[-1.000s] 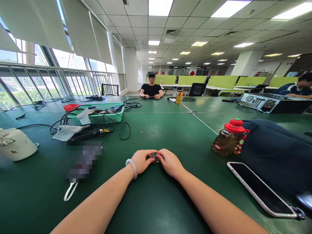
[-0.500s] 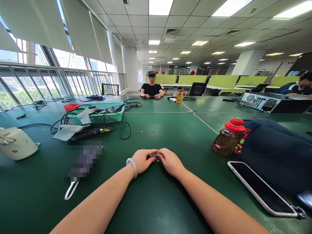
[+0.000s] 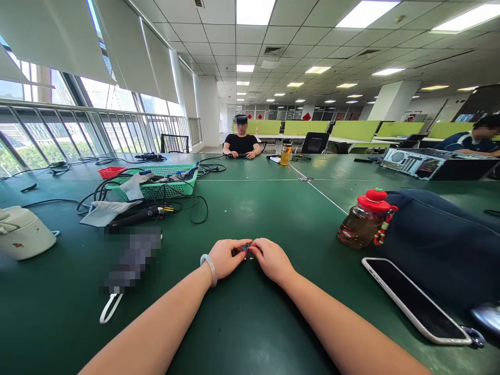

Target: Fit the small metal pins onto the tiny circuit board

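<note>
Reference item: the red-lidded bottle (image 3: 363, 221) on the green table (image 3: 242, 323). The small dark part (image 3: 246, 248) is located well to the left of the bottle, between the fingertips. The left hand (image 3: 224, 259) pinches it between thumb and forefinger from one side; the right hand (image 3: 272, 259) pinches it from the other. This opposed grip, low over the table, probably steadies a piece too small for a full grasp. The phone (image 3: 416, 299), on the near side of the bottle, and the dark bag (image 3: 441, 245), to its right, appear set aside to leave working room. The remaining fingers are concealed by the hands; their exact posture cannot be determined. Most of the part is covered, and its type is illegible. Bright specks show beneath it; whether they belong to it is unclear. The bag is cut off at the frame edge.
</note>
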Demonstrator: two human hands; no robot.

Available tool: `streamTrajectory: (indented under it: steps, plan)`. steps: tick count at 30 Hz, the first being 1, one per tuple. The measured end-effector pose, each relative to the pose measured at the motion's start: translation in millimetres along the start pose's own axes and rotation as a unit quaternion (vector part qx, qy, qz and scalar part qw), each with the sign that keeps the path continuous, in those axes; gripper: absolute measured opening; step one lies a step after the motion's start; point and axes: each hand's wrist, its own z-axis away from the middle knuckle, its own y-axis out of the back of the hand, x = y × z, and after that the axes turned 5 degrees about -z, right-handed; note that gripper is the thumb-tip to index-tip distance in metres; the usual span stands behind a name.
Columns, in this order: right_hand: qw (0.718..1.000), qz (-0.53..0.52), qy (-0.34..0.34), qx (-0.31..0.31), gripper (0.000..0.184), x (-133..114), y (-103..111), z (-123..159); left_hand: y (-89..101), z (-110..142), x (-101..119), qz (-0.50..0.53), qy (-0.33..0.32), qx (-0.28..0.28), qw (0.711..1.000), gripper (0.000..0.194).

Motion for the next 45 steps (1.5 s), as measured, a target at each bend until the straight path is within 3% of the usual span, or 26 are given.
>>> streamTrajectory:
  steps: [12,29,45]
  plan:
    - [0.999,-0.025,0.017,0.011,0.014,1.4,-0.9,1.9,-0.3,0.3,-2.2,-0.008,-0.007,0.006,1.000,0.036]
    - [0.997,0.073,0.031,-0.022,0.019,2.7,-0.2,1.9,1.3,-0.6,-0.7,-0.043,-0.036,0.004,0.998,0.034]
    - [0.999,0.010,0.031,0.000,0.018,-1.2,1.8,2.1,2.0,0.0,0.8,-0.056,-0.037,-0.001,0.998,0.036]
